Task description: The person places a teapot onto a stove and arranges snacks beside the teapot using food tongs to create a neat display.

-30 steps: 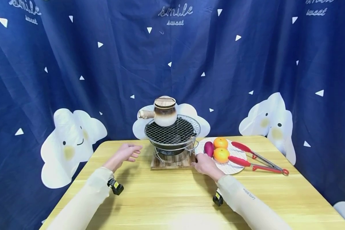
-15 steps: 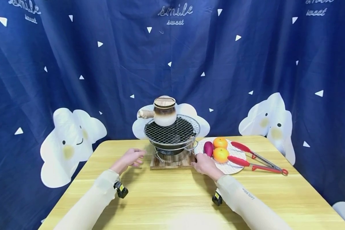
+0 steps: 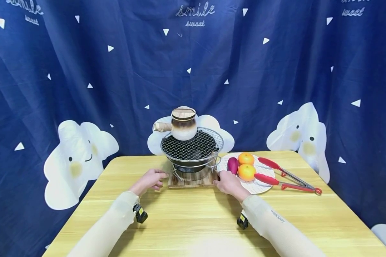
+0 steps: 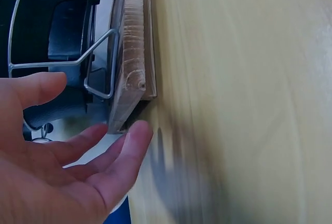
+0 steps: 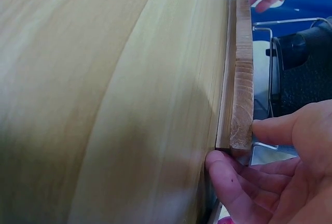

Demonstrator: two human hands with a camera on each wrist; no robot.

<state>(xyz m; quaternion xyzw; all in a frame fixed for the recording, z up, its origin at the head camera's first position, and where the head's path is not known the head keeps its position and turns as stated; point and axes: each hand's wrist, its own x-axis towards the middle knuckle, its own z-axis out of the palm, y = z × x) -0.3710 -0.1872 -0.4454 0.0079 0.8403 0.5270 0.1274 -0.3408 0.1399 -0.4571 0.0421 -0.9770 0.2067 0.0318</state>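
The curtain (image 3: 193, 85) is dark blue cloth falling in soft folds, printed with white triangles and clouds. The table (image 3: 193, 221) before it is pale, smooth and wood-grained. The grill (image 3: 201, 148) is round: a wire mesh over a black bowl, carried by bent metal wire legs above the board (image 3: 193, 185). The board is brown wood, straight-edged, its grain ridged along the side, with a thinner strip beneath.

Close on the right lies the plate (image 3: 257, 187), round and white with a fine line pattern; the right hand covers part of its near left rim. The tongs (image 3: 297, 187), red and metal, lie spread, their tips over the plate's right side. The pot (image 3: 184, 131) stands at the back left of the mesh, ribbed and shading from brown to cream, with a wooden lid and its handle jutting left. Two oranges (image 3: 247, 172) and a smooth purple fruit (image 3: 232, 165) sit on the plate, just beyond the right hand.

The right hand (image 3: 228, 181) pinches the board's near right corner, thumb above and fingers below. The left hand (image 3: 151, 178) has thumb and fingers apart, just beside the board's left end; whether a fingertip touches it I cannot tell.
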